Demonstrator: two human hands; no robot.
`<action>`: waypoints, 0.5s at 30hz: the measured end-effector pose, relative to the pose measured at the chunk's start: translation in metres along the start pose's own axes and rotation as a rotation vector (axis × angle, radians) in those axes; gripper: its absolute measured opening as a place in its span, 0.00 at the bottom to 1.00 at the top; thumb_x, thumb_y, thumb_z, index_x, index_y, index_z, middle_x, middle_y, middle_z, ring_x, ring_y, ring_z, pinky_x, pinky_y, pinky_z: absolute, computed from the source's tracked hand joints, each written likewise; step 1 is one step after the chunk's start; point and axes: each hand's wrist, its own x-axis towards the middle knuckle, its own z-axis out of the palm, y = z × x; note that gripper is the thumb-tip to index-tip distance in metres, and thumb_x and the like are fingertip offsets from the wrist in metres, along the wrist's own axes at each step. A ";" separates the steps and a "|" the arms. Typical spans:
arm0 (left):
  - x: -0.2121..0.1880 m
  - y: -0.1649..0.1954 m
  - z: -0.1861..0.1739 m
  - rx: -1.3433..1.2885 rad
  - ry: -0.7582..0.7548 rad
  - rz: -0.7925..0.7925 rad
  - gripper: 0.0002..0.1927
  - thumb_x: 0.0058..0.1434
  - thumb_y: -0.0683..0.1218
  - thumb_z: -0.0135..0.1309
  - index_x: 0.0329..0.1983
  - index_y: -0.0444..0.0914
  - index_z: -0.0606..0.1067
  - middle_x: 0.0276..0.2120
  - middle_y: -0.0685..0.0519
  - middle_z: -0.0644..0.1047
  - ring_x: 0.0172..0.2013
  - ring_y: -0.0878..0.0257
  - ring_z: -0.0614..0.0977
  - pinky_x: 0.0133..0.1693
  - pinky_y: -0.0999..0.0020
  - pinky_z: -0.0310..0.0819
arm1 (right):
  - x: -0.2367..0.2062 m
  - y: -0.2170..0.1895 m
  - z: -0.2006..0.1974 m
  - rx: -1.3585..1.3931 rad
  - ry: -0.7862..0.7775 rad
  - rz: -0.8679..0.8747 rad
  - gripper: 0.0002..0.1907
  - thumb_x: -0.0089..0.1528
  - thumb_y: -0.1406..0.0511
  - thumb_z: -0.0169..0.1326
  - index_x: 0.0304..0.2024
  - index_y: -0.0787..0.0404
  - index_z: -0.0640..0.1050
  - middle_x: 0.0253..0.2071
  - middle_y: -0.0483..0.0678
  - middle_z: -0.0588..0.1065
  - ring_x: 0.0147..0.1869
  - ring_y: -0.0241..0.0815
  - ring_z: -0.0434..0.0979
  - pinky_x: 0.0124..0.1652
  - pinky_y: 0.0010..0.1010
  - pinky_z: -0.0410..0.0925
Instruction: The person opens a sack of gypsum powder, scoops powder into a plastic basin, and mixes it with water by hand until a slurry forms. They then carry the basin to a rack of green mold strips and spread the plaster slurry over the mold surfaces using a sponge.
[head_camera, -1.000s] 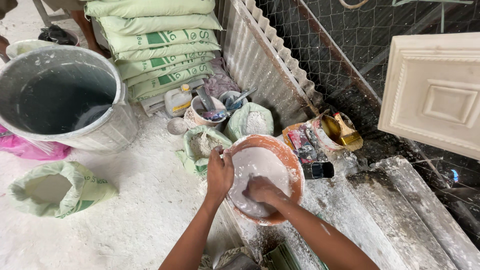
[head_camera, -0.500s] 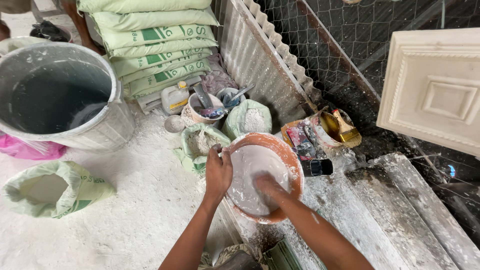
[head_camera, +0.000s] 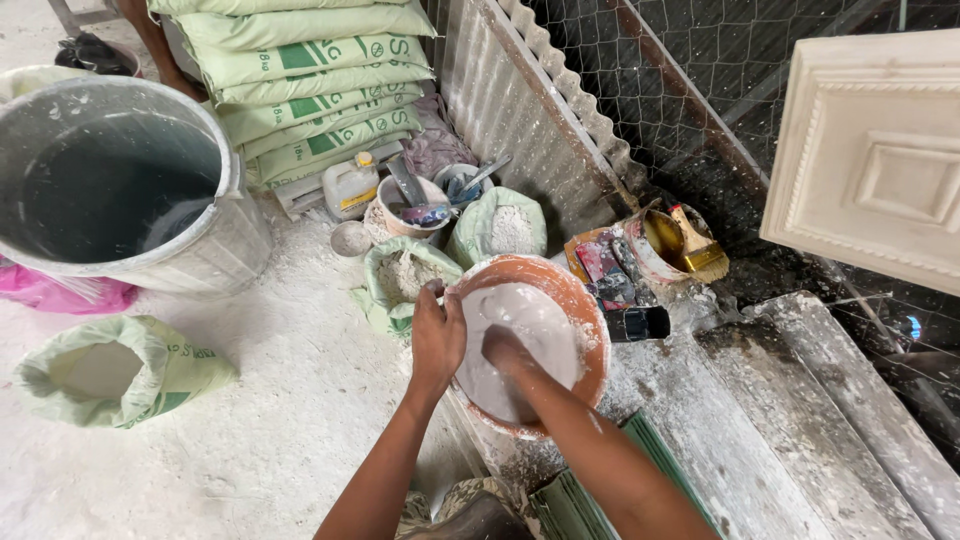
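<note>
An orange bowl holds a thick white paste in the middle of the view. My left hand grips the bowl's near left rim. My right hand is sunk in the paste, coated white, so its fingers are hidden. Both forearms reach up from the bottom edge.
A large grey barrel of water stands at left. Open green sacks of white powder lie on the dusty floor. Stacked green sacks are behind. Small tubs with tools, a brush in a tin, a white moulded panel at right.
My right hand has shifted within the paste, nearer the bowl's middle. My left hand stays on the rim. The view has moved slightly.
</note>
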 end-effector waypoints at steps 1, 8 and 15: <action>0.000 0.001 0.000 -0.002 0.004 -0.006 0.24 0.71 0.51 0.42 0.57 0.25 0.69 0.52 0.27 0.75 0.53 0.35 0.77 0.56 0.49 0.68 | -0.002 -0.002 0.005 -0.090 0.016 -0.008 0.16 0.64 0.69 0.44 0.43 0.69 0.82 0.48 0.66 0.78 0.54 0.60 0.79 0.55 0.45 0.71; 0.001 0.008 -0.003 0.007 -0.004 -0.065 0.24 0.72 0.51 0.42 0.58 0.25 0.69 0.53 0.28 0.75 0.53 0.35 0.77 0.56 0.50 0.69 | -0.029 0.010 -0.005 -0.018 -0.082 -0.001 0.16 0.68 0.68 0.41 0.48 0.68 0.79 0.53 0.64 0.75 0.58 0.60 0.76 0.57 0.47 0.68; 0.003 0.005 -0.001 -0.021 -0.020 -0.070 0.24 0.71 0.50 0.41 0.58 0.24 0.68 0.53 0.27 0.73 0.53 0.36 0.77 0.55 0.50 0.70 | -0.050 0.019 -0.071 0.144 -0.082 -0.114 0.17 0.69 0.66 0.39 0.52 0.67 0.77 0.56 0.64 0.73 0.61 0.59 0.74 0.59 0.46 0.66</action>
